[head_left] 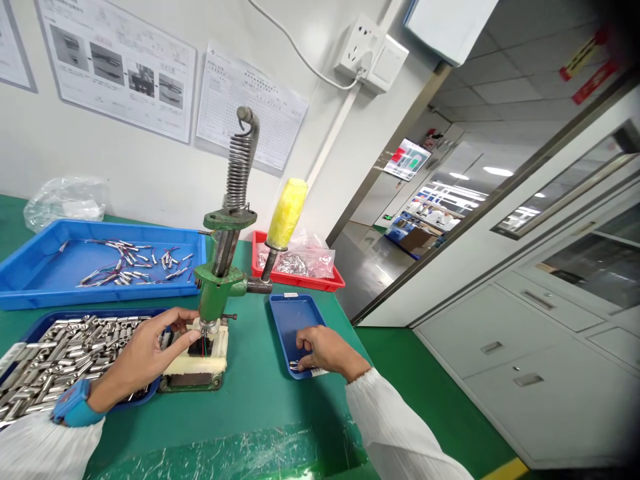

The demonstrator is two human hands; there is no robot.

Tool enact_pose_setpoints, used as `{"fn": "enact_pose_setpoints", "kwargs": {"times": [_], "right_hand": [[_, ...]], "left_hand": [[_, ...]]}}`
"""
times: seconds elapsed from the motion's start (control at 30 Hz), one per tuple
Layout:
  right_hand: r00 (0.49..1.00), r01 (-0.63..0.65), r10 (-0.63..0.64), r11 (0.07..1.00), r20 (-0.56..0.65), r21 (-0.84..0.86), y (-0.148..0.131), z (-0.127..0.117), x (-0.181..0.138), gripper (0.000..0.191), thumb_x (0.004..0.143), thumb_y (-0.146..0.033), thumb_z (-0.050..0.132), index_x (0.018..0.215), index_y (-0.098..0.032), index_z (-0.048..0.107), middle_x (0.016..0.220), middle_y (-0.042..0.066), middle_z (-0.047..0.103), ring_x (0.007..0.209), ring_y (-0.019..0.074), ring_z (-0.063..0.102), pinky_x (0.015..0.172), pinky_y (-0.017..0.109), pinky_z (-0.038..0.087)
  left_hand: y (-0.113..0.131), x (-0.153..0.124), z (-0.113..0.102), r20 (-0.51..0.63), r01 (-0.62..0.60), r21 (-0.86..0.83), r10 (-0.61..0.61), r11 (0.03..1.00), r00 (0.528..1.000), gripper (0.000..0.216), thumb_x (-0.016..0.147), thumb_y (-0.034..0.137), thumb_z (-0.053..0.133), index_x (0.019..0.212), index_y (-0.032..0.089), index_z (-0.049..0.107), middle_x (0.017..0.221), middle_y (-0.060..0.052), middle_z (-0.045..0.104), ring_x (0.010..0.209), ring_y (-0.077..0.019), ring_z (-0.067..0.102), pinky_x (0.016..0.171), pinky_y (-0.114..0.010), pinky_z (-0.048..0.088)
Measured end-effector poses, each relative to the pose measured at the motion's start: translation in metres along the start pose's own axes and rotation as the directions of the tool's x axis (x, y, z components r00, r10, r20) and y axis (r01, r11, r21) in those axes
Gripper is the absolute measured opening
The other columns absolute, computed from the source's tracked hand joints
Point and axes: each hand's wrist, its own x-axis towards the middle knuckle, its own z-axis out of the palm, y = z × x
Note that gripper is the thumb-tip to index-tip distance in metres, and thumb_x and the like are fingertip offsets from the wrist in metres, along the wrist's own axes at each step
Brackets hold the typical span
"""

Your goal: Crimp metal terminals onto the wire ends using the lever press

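A green hand press (215,293) with a coiled spring and a yellow-wrapped lever handle (287,213) stands on the bench. My left hand (157,350) is at its ram, thumb and index finger closing around a small metal part with thin red and green wires (203,343). The exact contact is partly hidden. A bit of shiny metal also shows by the curled fingers. To the right, my right hand (320,350) reaches into a small blue tray (295,320), fingertips pinched at its near end on small metal pieces (295,365).
At left lie a dark blue tray full of metal tubes (75,353) and a larger blue tray (30,267) with wired parts (125,263). Behind the press, a red tray (325,283) holds bagged parts (295,263). A clear plastic bag (67,200) rests by the wall.
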Motion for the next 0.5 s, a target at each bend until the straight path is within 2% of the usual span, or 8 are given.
{"fn": "enact_pose_setpoints", "kwargs": {"times": [0.13, 0.17, 0.3, 0.43, 0.5], "right_hand": [[0.999, 0.032, -0.032, 0.999, 0.004, 0.024, 0.000, -0.002, 0.000, 0.002, 0.083, -0.023, 0.076, 0.084, -0.025, 0.076, 0.076, -0.001, 0.074, 0.071, 0.0143, 0.065, 0.061, 0.022, 0.034], [0.999, 0.033, -0.033, 0.999, 0.000, 0.036, 0.001, -0.002, -0.001, 0.004, 0.086, -0.023, 0.073, 0.086, -0.025, 0.077, 0.076, -0.001, 0.074, 0.071, 0.0140, 0.066, 0.062, 0.022, 0.035], [1.000, 0.002, -0.001, 0.997, -0.014, 0.077, 0.008, -0.001, -0.004, 0.021, 0.075, -0.024, 0.083, 0.094, -0.023, 0.077, 0.084, 0.001, 0.075, 0.074, 0.0155, 0.066, 0.061, 0.022, 0.035], [1.000, -0.026, 0.027, 0.988, -0.003, 0.151, 0.010, 0.006, -0.003, 0.009, 0.073, -0.012, 0.075, 0.075, -0.020, 0.074, 0.070, 0.000, 0.072, 0.063, 0.0128, 0.062, 0.057, 0.021, 0.033], [0.999, -0.039, 0.042, 0.977, -0.007, 0.208, 0.009, 0.010, -0.002, 0.014, 0.068, -0.006, 0.071, 0.064, -0.019, 0.069, 0.062, -0.002, 0.069, 0.057, 0.0113, 0.059, 0.055, 0.021, 0.032]], "left_hand": [[0.001, 0.000, -0.001, 0.002, 0.003, -0.002, -0.003, 1.000, 1.000, 0.041, 0.087, 0.058, 0.064, 0.100, 0.019, 0.069, 0.086, -0.004, 0.076, 0.076, -0.0217, 0.070, 0.067, -0.026, 0.052], [0.001, 0.000, 0.000, 0.003, 0.004, -0.001, -0.004, 1.000, 1.000, 0.041, 0.087, 0.058, 0.063, 0.100, 0.019, 0.069, 0.086, -0.004, 0.076, 0.076, -0.0217, 0.070, 0.067, -0.026, 0.052], [0.000, 0.001, 0.001, 0.009, 0.012, 0.005, -0.012, 1.000, 1.000, 0.041, 0.088, 0.057, 0.063, 0.101, 0.019, 0.069, 0.086, -0.004, 0.076, 0.077, -0.0220, 0.070, 0.069, -0.027, 0.052], [0.000, 0.001, 0.002, 0.007, 0.014, 0.005, -0.014, 1.000, 1.000, 0.041, 0.088, 0.058, 0.063, 0.099, 0.019, 0.069, 0.086, -0.004, 0.076, 0.077, -0.0221, 0.070, 0.069, -0.027, 0.052], [0.001, 0.001, 0.001, 0.007, 0.010, 0.002, -0.010, 1.000, 1.000, 0.041, 0.088, 0.058, 0.062, 0.099, 0.019, 0.069, 0.085, -0.004, 0.075, 0.076, -0.0219, 0.070, 0.069, -0.027, 0.052]]}}
